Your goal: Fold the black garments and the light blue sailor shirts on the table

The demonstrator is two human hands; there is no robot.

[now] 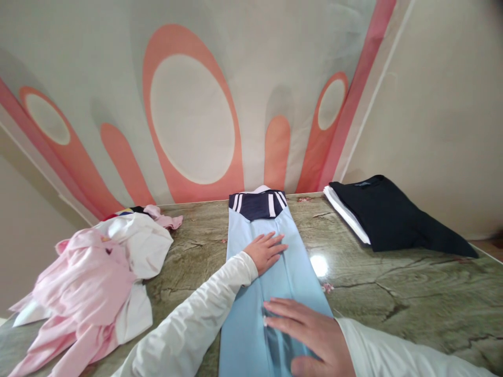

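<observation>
A light blue shirt [243, 235] with a navy collar panel striped in white lies on the table, its sides folded in to make a long narrow strip. My left hand [265, 252] rests flat on the upper part of the shirt, fingers spread toward the right. Nearer to me, my right hand [306, 335] is over the lower part, fingers apart and pointing left. It casts a shadow on the cloth, and I cannot tell whether it touches. Neither hand grips anything. The shirt's near end runs out of the picture.
On the left lies a loose heap of pink and white clothes [90, 277]. To the right sits a stack of folded garments, a black one [385, 214] over white ones [346, 214]. The wood-patterned table [196, 246] meets a wall with an orange pattern [188, 188].
</observation>
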